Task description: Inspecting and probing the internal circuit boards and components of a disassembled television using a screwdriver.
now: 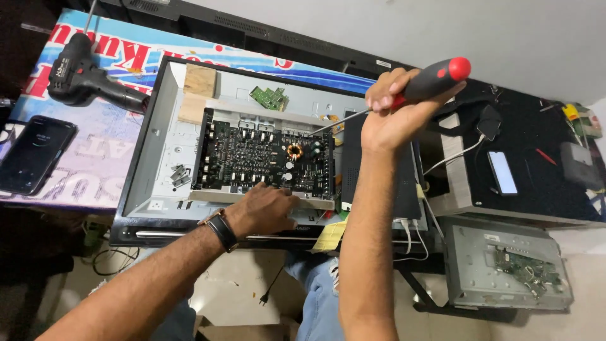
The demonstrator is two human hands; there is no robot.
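My right hand (pixel 392 107) is clamped on the screwdriver (pixel 404 95) handle, rigid and grippy. My left hand (pixel 265 208), fingers spread, presses the fragile circuit board (pixel 262 158) edge below.

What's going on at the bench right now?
A person works on an opened flat-screen chassis lying on the bench. The right hand grips a red-and-black screwdriver, its tip angled down at the right end of the dark circuit board. The left hand rests on the board's near edge. A power drill and a phone lie to the left.
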